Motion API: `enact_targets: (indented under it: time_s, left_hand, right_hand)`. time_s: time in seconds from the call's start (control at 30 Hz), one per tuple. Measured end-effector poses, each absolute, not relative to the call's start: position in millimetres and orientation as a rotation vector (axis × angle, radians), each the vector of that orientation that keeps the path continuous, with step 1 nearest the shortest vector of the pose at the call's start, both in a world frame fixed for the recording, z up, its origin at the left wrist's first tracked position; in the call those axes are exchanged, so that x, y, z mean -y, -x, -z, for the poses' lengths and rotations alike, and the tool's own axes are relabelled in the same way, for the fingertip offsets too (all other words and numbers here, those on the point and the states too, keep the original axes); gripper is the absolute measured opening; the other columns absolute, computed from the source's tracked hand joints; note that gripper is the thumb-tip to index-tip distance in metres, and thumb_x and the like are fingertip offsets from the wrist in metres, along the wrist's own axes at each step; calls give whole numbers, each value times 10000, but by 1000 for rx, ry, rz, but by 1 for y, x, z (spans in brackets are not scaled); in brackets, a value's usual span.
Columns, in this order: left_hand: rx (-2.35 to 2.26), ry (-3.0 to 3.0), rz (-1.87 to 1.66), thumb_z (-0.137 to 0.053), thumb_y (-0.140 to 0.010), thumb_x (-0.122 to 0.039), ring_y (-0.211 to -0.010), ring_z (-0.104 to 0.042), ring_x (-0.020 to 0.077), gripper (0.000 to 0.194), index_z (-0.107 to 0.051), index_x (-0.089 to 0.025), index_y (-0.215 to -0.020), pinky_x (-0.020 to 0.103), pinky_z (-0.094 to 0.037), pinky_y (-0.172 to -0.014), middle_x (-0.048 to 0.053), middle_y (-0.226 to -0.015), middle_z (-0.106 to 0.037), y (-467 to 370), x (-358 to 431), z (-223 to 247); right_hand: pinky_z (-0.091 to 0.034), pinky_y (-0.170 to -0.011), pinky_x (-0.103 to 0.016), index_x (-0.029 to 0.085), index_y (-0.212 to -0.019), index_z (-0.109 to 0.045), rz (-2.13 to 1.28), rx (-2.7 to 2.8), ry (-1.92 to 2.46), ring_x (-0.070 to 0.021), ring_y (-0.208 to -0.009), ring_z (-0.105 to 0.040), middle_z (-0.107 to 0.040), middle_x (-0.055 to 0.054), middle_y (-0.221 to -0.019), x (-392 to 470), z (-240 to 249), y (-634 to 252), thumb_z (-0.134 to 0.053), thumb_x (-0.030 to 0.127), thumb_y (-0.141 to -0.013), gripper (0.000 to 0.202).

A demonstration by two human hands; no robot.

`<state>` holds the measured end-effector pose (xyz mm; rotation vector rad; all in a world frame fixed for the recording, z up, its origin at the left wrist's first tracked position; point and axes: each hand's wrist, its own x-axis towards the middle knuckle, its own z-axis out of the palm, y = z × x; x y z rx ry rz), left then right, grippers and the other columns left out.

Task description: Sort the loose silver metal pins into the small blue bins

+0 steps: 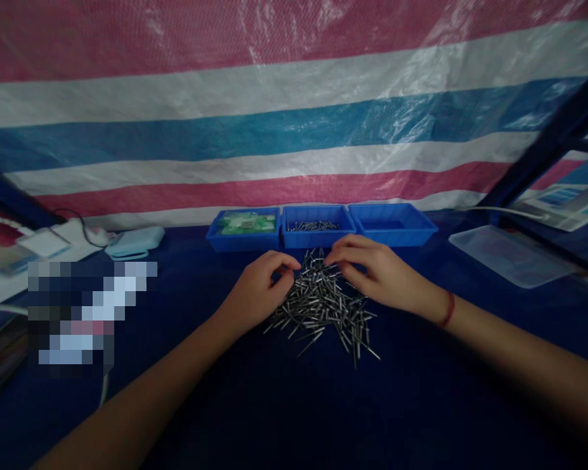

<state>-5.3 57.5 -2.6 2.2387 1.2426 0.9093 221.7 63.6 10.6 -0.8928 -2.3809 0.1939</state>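
A loose heap of thin silvery metal pins, which look like blind rivets point(323, 303), lies on the dark blue tabletop point(294, 411). My left hand point(264, 287) is at the heap's left edge, its thumb and forefinger curled with their tips nearly together. Across from it, my right hand point(379, 271) reaches over the upper right of the heap. Its fingers are bent, with the thumb and forefinger tips close together. Whatever either hand pinches is too small to make out. A dark red band point(449, 308) circles my right wrist.
Behind the heap stand three blue bins: the left bin point(218, 243) with green-and-clear packets, the middle bin point(318, 240) with some pins, and the right bin point(396, 236). A clear plastic lid point(512, 258) lies at right, a light blue case point(136, 243) at left. Striped sheeting point(294, 130) hangs behind.
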Motion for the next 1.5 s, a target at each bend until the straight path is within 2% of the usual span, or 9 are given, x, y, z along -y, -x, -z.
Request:
enact_targets:
  time_s: [0.07,0.17,0.47,0.6,0.8,0.9,1.07,1.23,1.5]
  left_hand:
    - [-1188,-2294,-895,-484,-832,-116,-798,-574,145,167,-612,-187,-912,296,-464,-696,28,-913,-612,3,-56,3]
    - [-1095,-2405,-839,-480,-844,-113,-886,-567,160,167,-606,-189,-924,328,-460,-782,37,-953,-595,-2,-53,4]
    - [-1000,-2714,-662,-500,-881,-229,-1076,-483,231,219,-614,-244,-1068,436,-421,-911,71,-1157,-528,-9,-41,8]
    - [-991,-2766,-585,-492,-890,-266,-1108,-457,253,228,-617,-259,-1081,463,-413,-914,81,-1199,-509,-10,-40,9]
    - [-1018,-2763,-566,-505,-882,-270,-1110,-452,253,165,-628,-237,-987,463,-407,-914,79,-1184,-511,-11,-40,10]
    - [-1016,-2771,-592,-508,-881,-282,-1120,-446,253,192,-611,-235,-1036,458,-401,-923,85,-1202,-502,-13,-39,8]
    - [-939,-2822,-584,-514,-878,-284,-1125,-445,254,200,-609,-261,-1052,462,-398,-923,71,-1215,-501,-15,-39,7]
    - [-945,-2842,-563,-528,-860,-268,-1134,-441,265,151,-614,-243,-981,473,-402,-913,77,-1212,-502,-13,-39,5]
    - [-986,-2818,-572,-525,-867,-290,-1105,-471,266,120,-614,-215,-897,476,-415,-901,84,-1182,-519,-19,-39,4]
  right_hand:
    - [-482,-826,-345,197,-1032,-652,-314,2428,844,-176,-956,-566,-589,-73,-1027,-56,-6,-228,-403,40,-814,367]
    - [-461,-876,-359,238,-1063,-655,-296,2519,825,-185,-1039,-536,-559,-71,-1108,-52,0,-233,-405,-6,-783,448]
    - [-446,-869,-383,169,-901,-665,-126,2575,975,-209,-956,-544,-594,-88,-1020,-49,-8,-240,-464,83,-811,235]
    - [-445,-875,-391,197,-982,-660,-149,2586,947,-209,-983,-537,-581,-80,-1067,-47,-6,-241,-454,67,-804,301]
    - [-456,-830,-378,165,-830,-655,-174,2590,989,-205,-916,-554,-609,-85,-989,-47,-5,-241,-465,91,-814,205]
    - [-451,-827,-362,158,-827,-650,-219,2574,981,-194,-899,-556,-608,-82,-967,-45,-8,-240,-476,106,-816,183]
    - [-430,-864,-345,185,-906,-667,-368,2603,855,-181,-947,-549,-596,-68,-1028,-37,-12,-238,-553,195,-817,145]
    - [-424,-846,-382,183,-816,-666,-313,2646,904,-199,-926,-554,-611,-70,-1002,-37,-11,-239,-562,268,-834,136]
    - [-423,-823,-359,190,-915,-665,-289,2591,906,-180,-911,-544,-612,-57,-973,-38,-3,-233,-503,213,-881,167]
